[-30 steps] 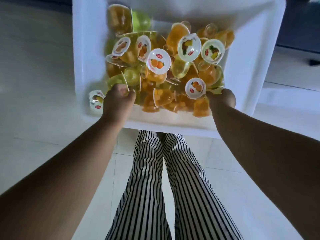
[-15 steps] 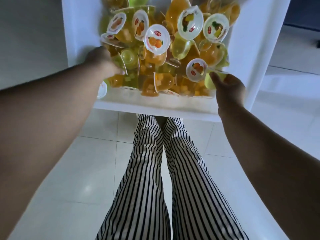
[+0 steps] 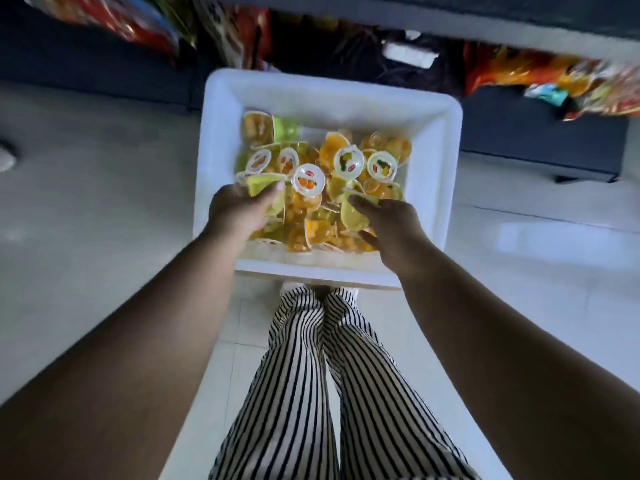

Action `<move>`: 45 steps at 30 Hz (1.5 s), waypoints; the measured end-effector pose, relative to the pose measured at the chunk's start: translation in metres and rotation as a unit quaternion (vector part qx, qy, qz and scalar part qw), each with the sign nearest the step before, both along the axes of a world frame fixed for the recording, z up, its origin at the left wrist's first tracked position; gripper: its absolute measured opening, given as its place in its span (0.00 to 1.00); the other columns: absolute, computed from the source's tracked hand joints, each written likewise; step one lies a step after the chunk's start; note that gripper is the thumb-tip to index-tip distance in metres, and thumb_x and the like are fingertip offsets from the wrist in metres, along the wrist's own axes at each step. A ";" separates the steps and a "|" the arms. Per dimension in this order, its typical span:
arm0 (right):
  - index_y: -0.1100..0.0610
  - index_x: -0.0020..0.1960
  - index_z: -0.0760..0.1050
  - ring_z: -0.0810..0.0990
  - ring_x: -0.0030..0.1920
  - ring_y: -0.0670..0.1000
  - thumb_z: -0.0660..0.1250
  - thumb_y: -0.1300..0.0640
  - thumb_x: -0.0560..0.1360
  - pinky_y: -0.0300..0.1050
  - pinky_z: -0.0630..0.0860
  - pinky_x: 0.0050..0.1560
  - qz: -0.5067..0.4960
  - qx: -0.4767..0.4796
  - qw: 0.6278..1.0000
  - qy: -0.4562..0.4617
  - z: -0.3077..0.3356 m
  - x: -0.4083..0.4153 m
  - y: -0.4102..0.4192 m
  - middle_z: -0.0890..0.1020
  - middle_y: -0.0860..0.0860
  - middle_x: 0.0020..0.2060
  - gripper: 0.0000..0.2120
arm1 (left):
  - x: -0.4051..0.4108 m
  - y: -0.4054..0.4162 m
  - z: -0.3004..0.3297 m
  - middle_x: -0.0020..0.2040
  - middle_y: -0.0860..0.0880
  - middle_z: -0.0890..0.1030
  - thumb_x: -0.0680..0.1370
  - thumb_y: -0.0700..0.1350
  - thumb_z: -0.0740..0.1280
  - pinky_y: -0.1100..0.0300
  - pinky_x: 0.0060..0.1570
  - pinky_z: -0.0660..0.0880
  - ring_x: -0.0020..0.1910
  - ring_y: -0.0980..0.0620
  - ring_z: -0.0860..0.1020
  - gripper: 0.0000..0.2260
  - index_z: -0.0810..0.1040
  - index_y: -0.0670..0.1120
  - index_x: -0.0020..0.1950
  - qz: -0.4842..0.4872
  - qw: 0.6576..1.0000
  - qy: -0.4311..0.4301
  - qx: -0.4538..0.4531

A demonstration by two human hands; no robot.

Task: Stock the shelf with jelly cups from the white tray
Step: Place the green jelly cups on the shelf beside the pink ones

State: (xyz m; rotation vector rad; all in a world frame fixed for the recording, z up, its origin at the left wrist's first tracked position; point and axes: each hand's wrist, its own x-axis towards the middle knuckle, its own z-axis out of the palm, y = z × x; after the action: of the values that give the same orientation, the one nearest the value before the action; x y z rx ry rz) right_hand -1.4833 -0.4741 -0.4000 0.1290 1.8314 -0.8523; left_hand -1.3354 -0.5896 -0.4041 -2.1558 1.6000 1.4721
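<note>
Left hand (image 3: pixel 239 209): grip closed round a yellow-green jelly cup (image 3: pixel 260 184), thumb and fingers curled about its rim, at the near-left part of the heap. Right hand (image 3: pixel 391 220): fingers curved round a pale yellow jelly cup (image 3: pixel 353 216), forefinger over its top edge and thumb below it, at the near-right part of the heap; whether the cup is lifted clear of the others cannot be told.

Jelly cups (image 3: pixel 322 188): a loose heap, orange, yellow and green, some on their sides, several showing round white foil lids with fruit print; one such lid (image 3: pixel 309 180) sits between the two hands, just beyond the fingertips. The heap fills the near and middle of the container and leaves the far end bare.

White tray (image 3: pixel 436 161): deep, rounded corners, standing on the floor in front of the person's feet.

Floor (image 3: pixel 104 209): pale glossy tile, on both sides of the tray.

Shelf (image 3: pixel 519 140): dark low unit beyond the tray's far edge, running left to right; it carries blurred packets (image 3: pixel 540 76) in red, orange and yellow.

Striped trousers (image 3: pixel 311 375): black and white, below the tray's near edge, between the two forearms.
</note>
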 end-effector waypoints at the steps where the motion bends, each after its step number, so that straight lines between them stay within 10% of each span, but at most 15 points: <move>1: 0.57 0.44 0.76 0.76 0.43 0.54 0.73 0.52 0.70 0.55 0.77 0.53 0.004 -0.012 1.000 -0.007 0.018 -0.002 -0.006 0.77 0.54 0.38 0.10 | -0.005 0.007 0.017 0.29 0.48 0.79 0.71 0.58 0.70 0.58 0.35 0.76 0.40 0.46 0.80 0.19 0.74 0.42 0.38 0.083 0.993 0.070 0.048; 6: 0.58 0.49 0.76 0.75 0.49 0.52 0.71 0.55 0.71 0.45 0.77 0.48 -0.010 -0.099 0.995 -0.017 0.133 -0.029 -0.021 0.76 0.55 0.47 0.10 | -0.034 0.010 0.121 0.38 0.45 0.80 0.74 0.54 0.67 0.61 0.40 0.79 0.35 0.52 0.80 0.12 0.73 0.44 0.41 0.165 0.943 0.276 0.089; 19: 0.62 0.48 0.77 0.80 0.39 0.51 0.67 0.61 0.75 0.42 0.80 0.44 -0.057 -0.384 0.906 0.170 0.418 -0.081 0.026 0.82 0.55 0.40 0.04 | -0.137 0.024 0.396 0.31 0.53 0.83 0.75 0.42 0.66 0.64 0.40 0.80 0.34 0.56 0.81 0.04 0.78 0.47 0.41 -0.122 0.820 0.558 -0.035; 31: 0.62 0.50 0.77 0.81 0.42 0.52 0.68 0.58 0.74 0.44 0.78 0.50 -0.077 -0.489 0.824 0.276 0.544 -0.209 0.117 0.82 0.55 0.42 0.08 | -0.272 0.092 0.546 0.37 0.51 0.83 0.66 0.44 0.68 0.63 0.38 0.80 0.34 0.56 0.82 0.10 0.76 0.45 0.46 -0.283 0.735 0.599 -0.147; 39: 0.63 0.49 0.76 0.82 0.50 0.57 0.72 0.58 0.70 0.56 0.77 0.58 -0.066 -0.490 0.812 0.311 0.565 -0.325 0.145 0.82 0.59 0.48 0.12 | -0.385 0.132 0.572 0.48 0.45 0.81 0.72 0.43 0.68 0.59 0.47 0.80 0.43 0.51 0.81 0.08 0.76 0.44 0.50 -0.248 0.762 0.566 -0.193; 45: 0.61 0.57 0.74 0.81 0.44 0.50 0.75 0.62 0.67 0.49 0.79 0.54 0.003 -0.487 0.780 0.393 0.557 -0.388 0.114 0.82 0.52 0.47 0.20 | -0.412 0.087 0.571 0.47 0.58 0.78 0.72 0.47 0.71 0.59 0.52 0.73 0.51 0.56 0.77 0.10 0.74 0.53 0.51 -0.215 0.779 0.413 -0.420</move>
State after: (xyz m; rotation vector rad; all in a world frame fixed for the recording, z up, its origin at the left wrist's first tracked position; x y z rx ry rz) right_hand -1.8710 -0.3598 0.1569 -1.0356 1.8286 -1.9419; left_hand -1.7472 -0.5022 0.1665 -1.0737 3.2807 1.8445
